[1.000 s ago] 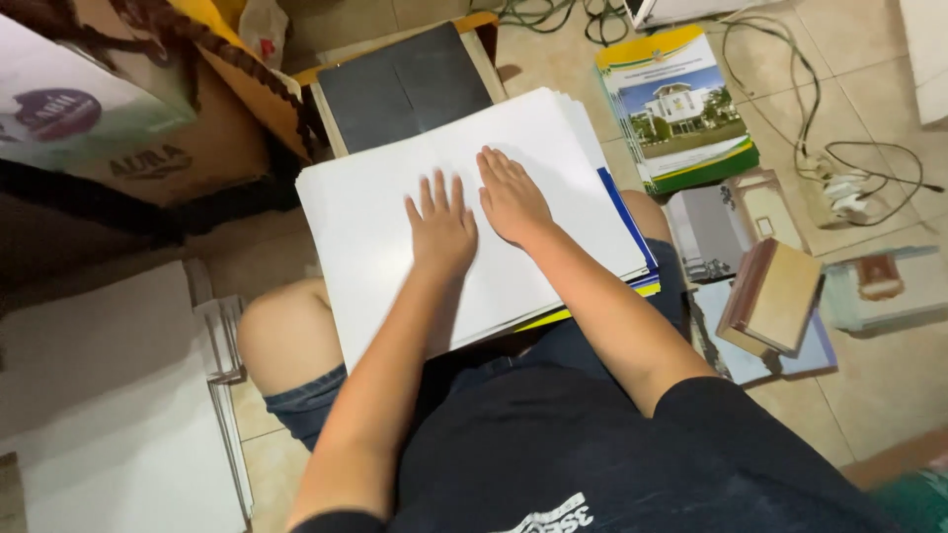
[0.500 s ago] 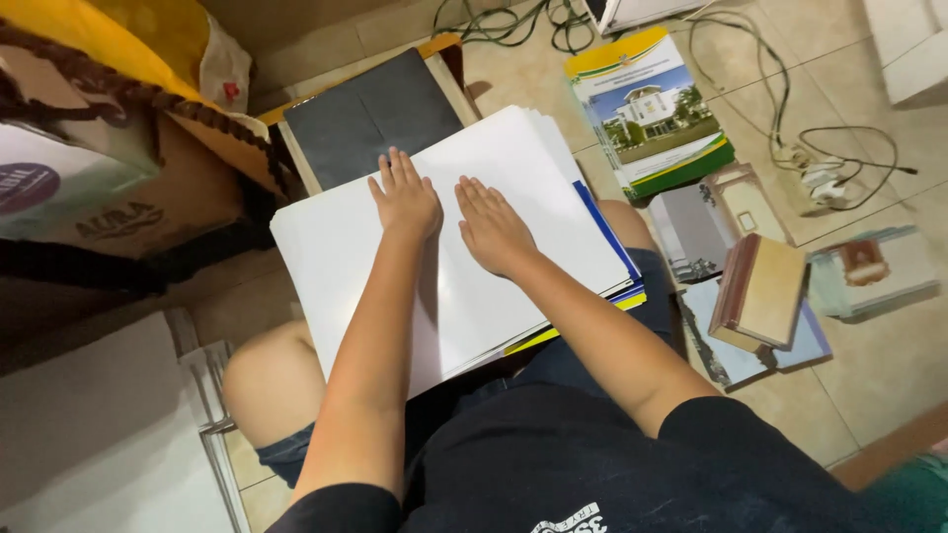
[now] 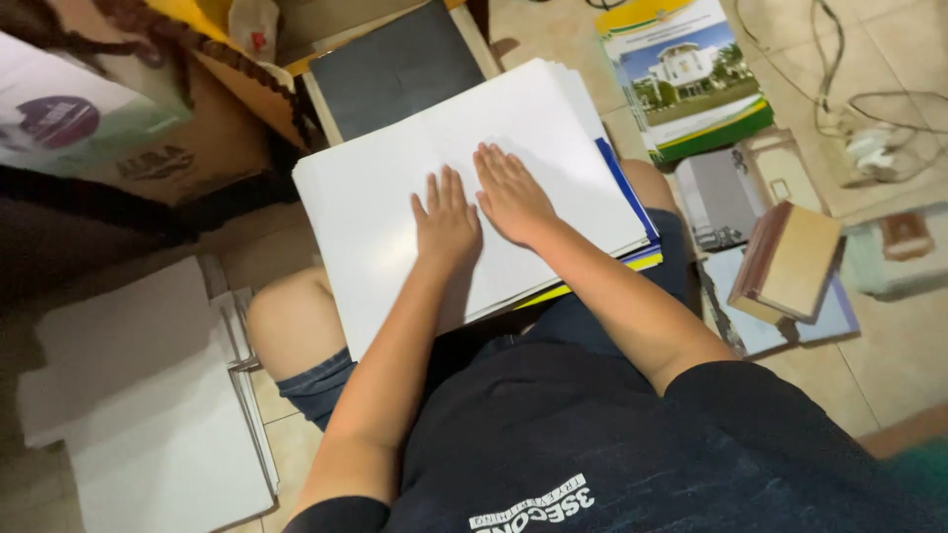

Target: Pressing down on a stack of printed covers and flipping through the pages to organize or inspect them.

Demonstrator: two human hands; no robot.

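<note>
Hands lie flat, side by side, on a stack of white paper sheets (image 3: 395,217) that rests on the lap of the person, above the bare knee (image 3: 286,331) and the dark shorts. The left hand (image 3: 446,222) has its fingers straight and a little spread, pointing toward 12 o'clock; the palm presses on the top sheet and grips nothing. The right hand (image 3: 512,195) is just beside it at 2 o'clock, also open and flat, fingers pointing toward 11 o'clock, holding nothing. The two hands are almost touching at the thumbs.

The stack lies tilted: its long axis goes from about 8 o'clock to 2 o'clock, so the far right corner is the highest in the view. Both hands sit near the middle of the sheet, with the right hand a little closer to the far edge and the left hand closer to the near left part. Under the white sheets some blue and yellow covers (image 3: 632,232) show out at the 3 o'clock side.

Around it, on the tiled floor (image 3: 908,326): a dark slate-like board (image 3: 400,64) at 12 o'clock, touching the far edge of the stack; a cardboard box (image 3: 188,148) at 10 o'clock; a book with a picture of a white building (image 3: 691,84) at 1 o'clock; a brown closed book (image 3: 790,262) at 3 o'clock; more white sheets (image 3: 148,415) at 8 o'clock; cables (image 3: 869,118) at 2 o'clock.
</note>
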